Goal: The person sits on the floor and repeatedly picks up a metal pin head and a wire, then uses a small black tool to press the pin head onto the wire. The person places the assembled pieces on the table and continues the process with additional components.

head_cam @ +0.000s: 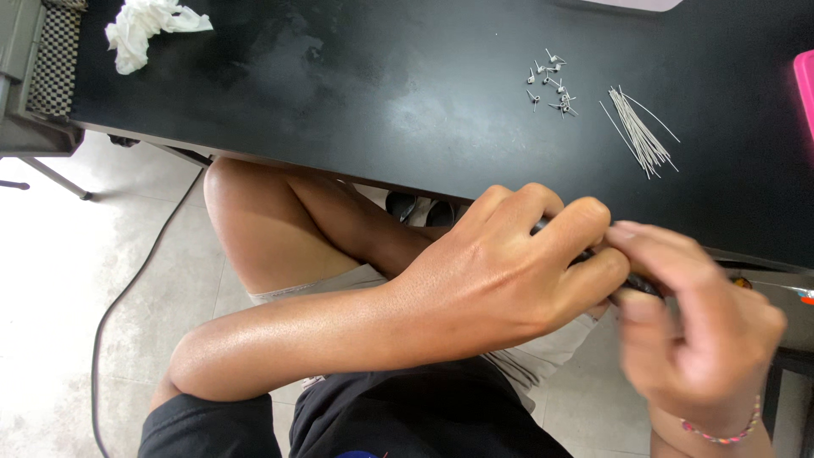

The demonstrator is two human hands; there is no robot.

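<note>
Gripping a dark tool with both hands just off the near edge of a black desk, a seated person works above the lap. The left hand is clenched around the tool, its fingers curled over the dark handle so that only short stretches of it show. The right hand, blurred with motion and wearing a beaded bracelet at the wrist, closes on the same tool from the other side, fingertips pinched at the point where the two hands meet; whether a small piece is caught there cannot be told.

On the desk, toward its far right corner, lie a loose cluster of small bent metal pieces and, just beside it, a fanned bundle of straight thin wires. Judging by the two heaps, roughly a dozen pieces appear finished, while a larger share of straight wire looks untouched, so the work seems well short of halfway. A crumpled white tissue rests at the far left corner, and a pink container's edge shows at the right edge.
</note>
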